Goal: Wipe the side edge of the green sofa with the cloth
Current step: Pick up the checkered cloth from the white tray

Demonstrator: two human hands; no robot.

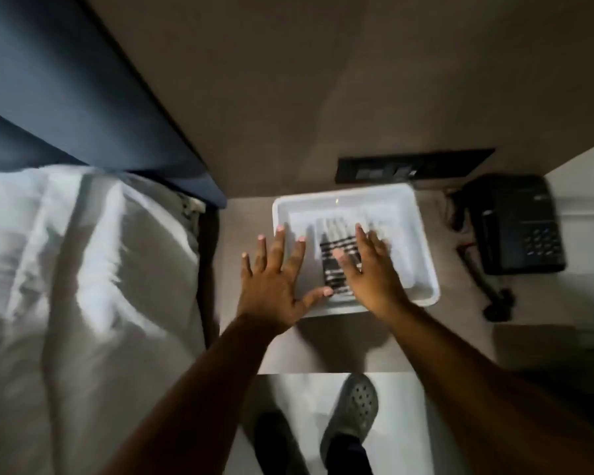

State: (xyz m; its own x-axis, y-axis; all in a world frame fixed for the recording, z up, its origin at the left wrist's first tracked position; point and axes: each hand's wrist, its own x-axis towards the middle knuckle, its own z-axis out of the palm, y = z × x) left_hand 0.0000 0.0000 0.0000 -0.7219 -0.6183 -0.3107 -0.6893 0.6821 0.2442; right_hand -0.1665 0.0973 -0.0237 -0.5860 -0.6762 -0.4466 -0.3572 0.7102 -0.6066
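Note:
A folded cloth (333, 238) with dark and white stripes lies inside a white plastic tray (422, 255) on a bedside table. My left hand (275, 282) hovers over the tray's left rim, fingers spread and holding nothing. My right hand (371, 265) is held flat above the cloth, fingers apart and partly covering it. I cannot tell whether it touches the cloth. No green sofa is in view. The picture is blurred by motion.
A bed with white linen (83, 286) and a dark blue headboard (83, 97) fills the left. A black telephone (515, 224) stands right of the tray. A black socket panel (412, 166) is on the wall behind. My feet, one in a grey clog (354, 416), stand on the pale floor below.

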